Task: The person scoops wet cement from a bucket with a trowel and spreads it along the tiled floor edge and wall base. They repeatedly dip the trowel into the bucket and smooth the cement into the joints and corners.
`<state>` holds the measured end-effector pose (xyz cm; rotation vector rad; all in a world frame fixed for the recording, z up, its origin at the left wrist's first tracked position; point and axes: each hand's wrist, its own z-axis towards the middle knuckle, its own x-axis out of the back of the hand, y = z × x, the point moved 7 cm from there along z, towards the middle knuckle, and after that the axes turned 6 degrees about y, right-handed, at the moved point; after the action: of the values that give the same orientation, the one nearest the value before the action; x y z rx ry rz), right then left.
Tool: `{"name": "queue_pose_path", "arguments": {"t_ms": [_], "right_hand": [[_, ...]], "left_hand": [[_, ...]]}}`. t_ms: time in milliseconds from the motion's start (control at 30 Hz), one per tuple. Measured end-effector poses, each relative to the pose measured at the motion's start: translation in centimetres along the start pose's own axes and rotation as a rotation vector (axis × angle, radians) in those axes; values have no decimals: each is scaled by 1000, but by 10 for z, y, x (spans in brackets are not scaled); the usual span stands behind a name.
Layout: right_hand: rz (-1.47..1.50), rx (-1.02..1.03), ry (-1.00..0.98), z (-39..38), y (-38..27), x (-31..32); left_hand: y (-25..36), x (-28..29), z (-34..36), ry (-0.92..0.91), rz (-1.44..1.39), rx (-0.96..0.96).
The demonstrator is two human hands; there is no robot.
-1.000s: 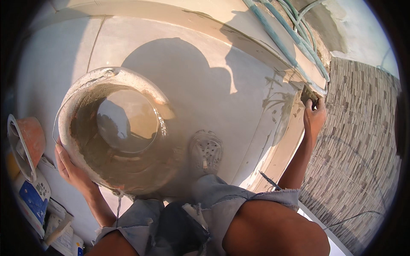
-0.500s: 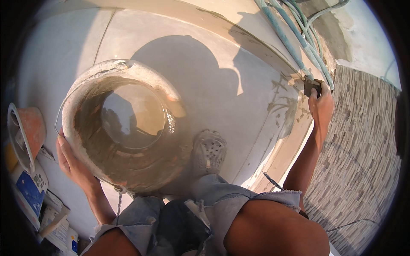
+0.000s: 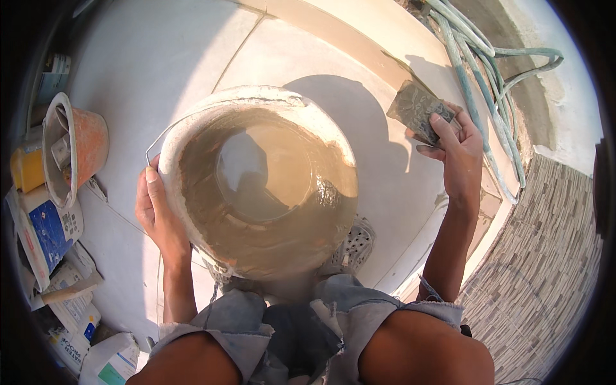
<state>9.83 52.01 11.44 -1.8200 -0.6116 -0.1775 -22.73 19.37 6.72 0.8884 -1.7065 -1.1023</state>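
A large mud-coated bucket (image 3: 340,135) with murky brown water (image 3: 282,157) in it stands in front of my knees. My left hand (image 3: 159,208) grips its left outer rim, by the end of the wire handle (image 3: 168,131). To the right of the bucket and above the floor, my right hand (image 3: 457,138) pinches a flat, dirty grey-brown sponge (image 3: 414,112), thumb on top and fingers beneath. The sponge looks wet and is apart from the bucket.
Green hoses (image 3: 491,96) lie along the ledge (image 3: 378,58) at the right. Patterned tiles (image 3: 539,256) cover the lower right. At the left are an orange bucket (image 3: 91,146), a yellow container (image 3: 27,168) and several paper bags (image 3: 51,234). My shoe (image 3: 356,247) is beside the bucket.
My right hand has lifted the sponge from beside the hose ends on the ledge and brought it inward, toward the bucket. My left hand stays on the bucket; the view has shifted.
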Motion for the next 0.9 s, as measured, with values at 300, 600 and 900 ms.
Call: {"name": "queue_pose_path", "arguments": {"t_ms": [300,600,900], "right_hand": [[1311,-396,-410,55,35,-92],[1780,-515,-190,29,72,-68],[2000,-570,-345,67,37,-114]], "left_hand": [[9,-7,-2,1,11,-14],[6,-1,-3,22,130,-73],[10,-5,-1,6,79,-52]]}}
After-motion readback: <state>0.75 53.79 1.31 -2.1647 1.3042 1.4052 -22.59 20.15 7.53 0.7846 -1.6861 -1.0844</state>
